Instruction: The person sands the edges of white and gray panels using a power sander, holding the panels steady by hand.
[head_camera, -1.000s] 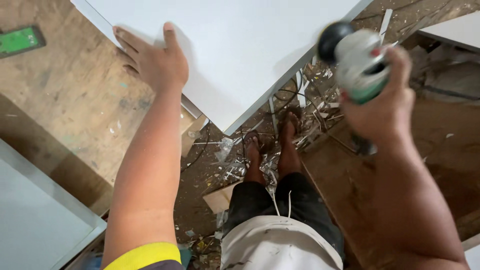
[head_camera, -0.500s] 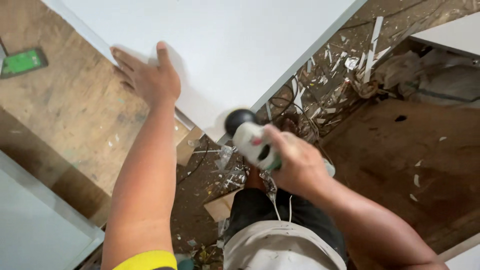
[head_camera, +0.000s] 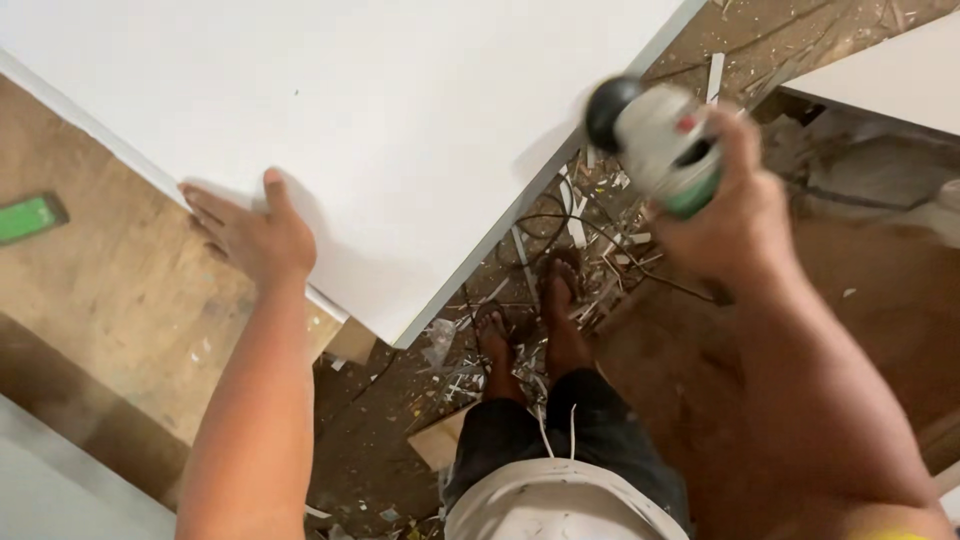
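A large white board (head_camera: 380, 120) lies on a brown plywood bench (head_camera: 110, 290), its corner jutting past the bench edge. My left hand (head_camera: 250, 235) rests flat, fingers spread, on the board's near left edge. My right hand (head_camera: 725, 215) grips a white and green power tool (head_camera: 655, 140) with a black knob, held in the air just right of the board's right edge. The tool is blurred.
A small green object (head_camera: 28, 217) lies on the bench at the left. Offcuts, white strips and a black cable (head_camera: 560, 225) litter the floor around my bare feet (head_camera: 525, 320). Another white panel (head_camera: 890, 75) is at the top right, and a grey panel (head_camera: 60, 490) at the bottom left.
My right hand lifted the power tool from low near my legs up to the board's right edge. The board and my left hand sit lower in view.
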